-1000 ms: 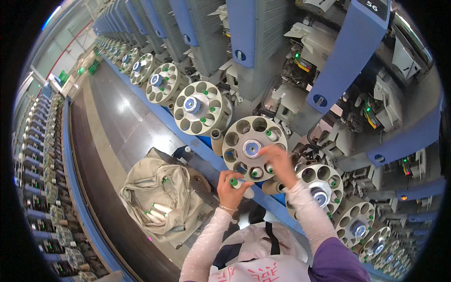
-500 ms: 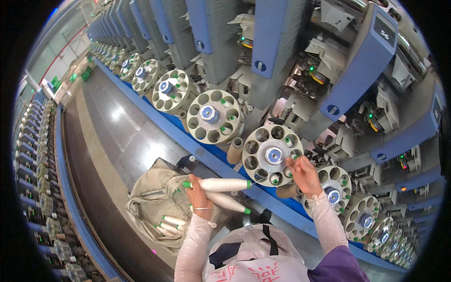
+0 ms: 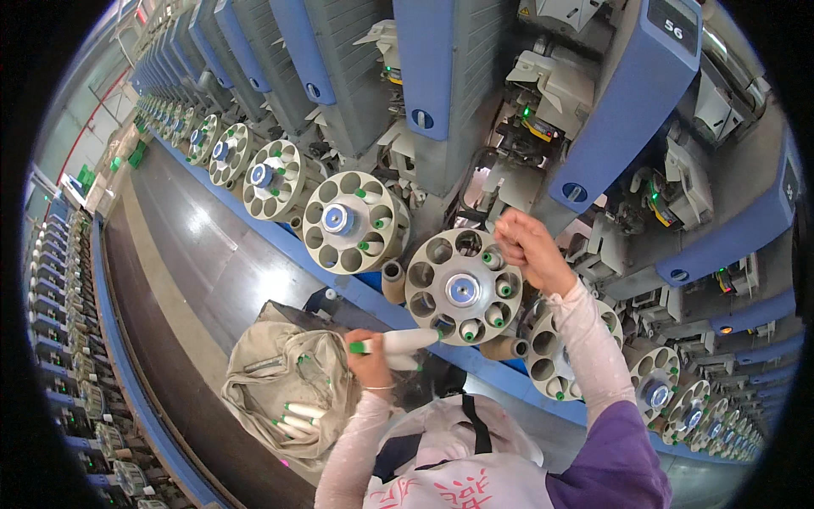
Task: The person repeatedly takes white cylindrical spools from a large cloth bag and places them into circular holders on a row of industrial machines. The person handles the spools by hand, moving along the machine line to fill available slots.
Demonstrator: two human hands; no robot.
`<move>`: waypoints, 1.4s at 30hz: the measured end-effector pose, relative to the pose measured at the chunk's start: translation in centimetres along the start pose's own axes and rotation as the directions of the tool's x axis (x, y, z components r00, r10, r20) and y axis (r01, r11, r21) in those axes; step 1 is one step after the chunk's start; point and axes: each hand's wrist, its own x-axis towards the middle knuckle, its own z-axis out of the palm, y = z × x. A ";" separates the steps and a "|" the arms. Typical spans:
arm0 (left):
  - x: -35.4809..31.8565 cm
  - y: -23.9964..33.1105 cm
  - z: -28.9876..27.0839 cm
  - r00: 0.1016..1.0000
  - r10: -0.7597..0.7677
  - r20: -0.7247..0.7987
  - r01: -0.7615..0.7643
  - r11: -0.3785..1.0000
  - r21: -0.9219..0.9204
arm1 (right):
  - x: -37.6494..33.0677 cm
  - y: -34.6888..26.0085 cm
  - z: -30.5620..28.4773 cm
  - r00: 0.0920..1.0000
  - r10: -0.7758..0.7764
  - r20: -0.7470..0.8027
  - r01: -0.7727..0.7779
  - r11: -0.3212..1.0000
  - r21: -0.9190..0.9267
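Observation:
My left hand [image 3: 370, 360] grips a white yarn bobbin [image 3: 398, 341] with a green tip, held level just below a round beige magazine wheel [image 3: 463, 287]. A second bobbin shows under the hand. The wheel has several round pockets, some with green-tipped bobbins in them, and a blue hub. My right hand [image 3: 527, 248] is raised at the wheel's upper right rim, its fingers pinched together; whether it holds a thread I cannot tell.
A beige cloth bag [image 3: 292, 390] with several bobbins stands on the dark floor at my left. More magazine wheels [image 3: 352, 222] line the blue machine row [image 3: 627, 110], running into the distance. Another machine row [image 3: 64, 322] borders the aisle on the left.
My left hand dropped from the wheel to the bag and came back up with bobbins. My right hand moved from the wheel's front to its upper right edge. The view shifted right along the row.

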 end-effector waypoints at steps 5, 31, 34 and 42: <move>-2.5 1.7 5.4 0.911 0.197 0.363 -0.304 0.914 0.267 | 2.9 5.1 0.9 0.848 0.040 0.529 0.435 0.517 -0.737; 17.6 0.4 -12.3 0.740 -0.625 -0.249 0.045 0.415 -0.909 | 9.1 14.9 23.3 0.762 0.589 0.269 -0.030 0.447 -0.894; 20.1 -1.4 -16.8 0.779 -0.529 -0.337 0.029 0.567 -0.823 | 9.3 15.1 21.3 0.886 0.439 0.147 -0.326 0.817 -0.476; 22.6 -1.9 -17.4 0.723 -0.640 -0.261 0.105 0.475 -0.874 | 12.3 14.2 22.2 0.973 0.154 -0.172 -0.054 0.876 0.480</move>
